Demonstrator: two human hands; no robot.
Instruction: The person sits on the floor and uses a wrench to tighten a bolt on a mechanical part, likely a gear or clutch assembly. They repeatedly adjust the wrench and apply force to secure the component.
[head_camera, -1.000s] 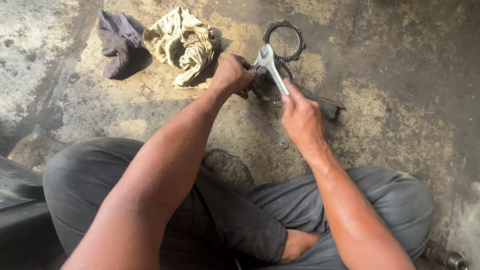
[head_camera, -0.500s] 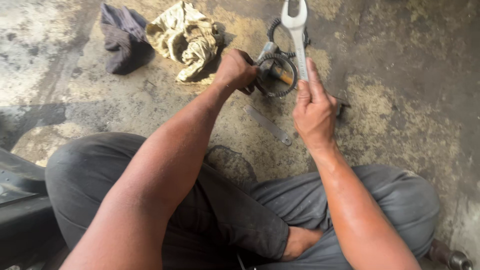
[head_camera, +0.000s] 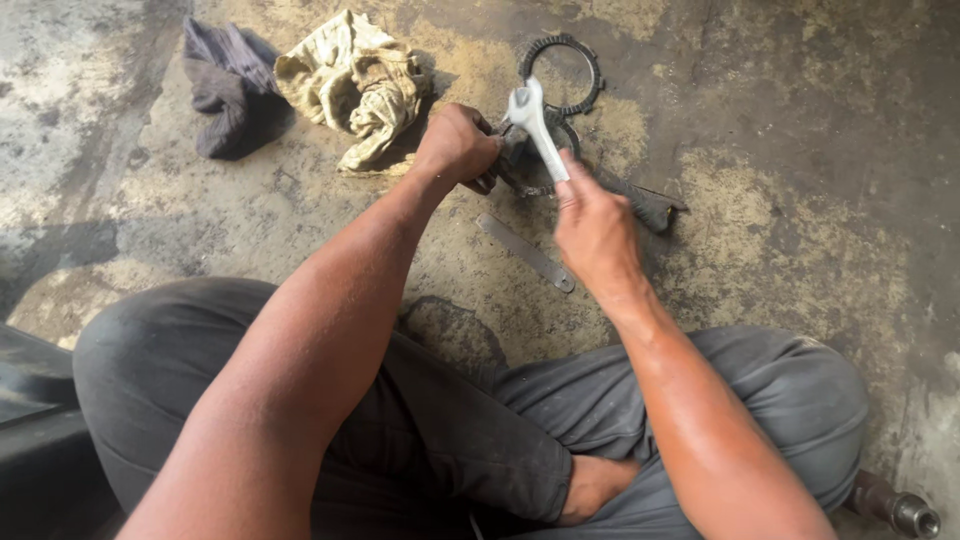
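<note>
I sit cross-legged on a stained concrete floor. My right hand grips the shaft of a silver spanner, whose head rests on a dark round metal part lying on the floor. My left hand is closed on the left side of that same part and holds it down. Just beyond lies a black toothed ring. A dark flat piece sticks out to the right from under my right hand.
A flat grey metal strip lies on the floor between my arms. A crumpled beige rag and a dark cloth sit at the far left. A metal rod end shows at the lower right, a dark object at the lower left.
My right hand swung the spanner up and away half a second ago, and has now brought it back down onto the round part. My left hand stayed on the part.
</note>
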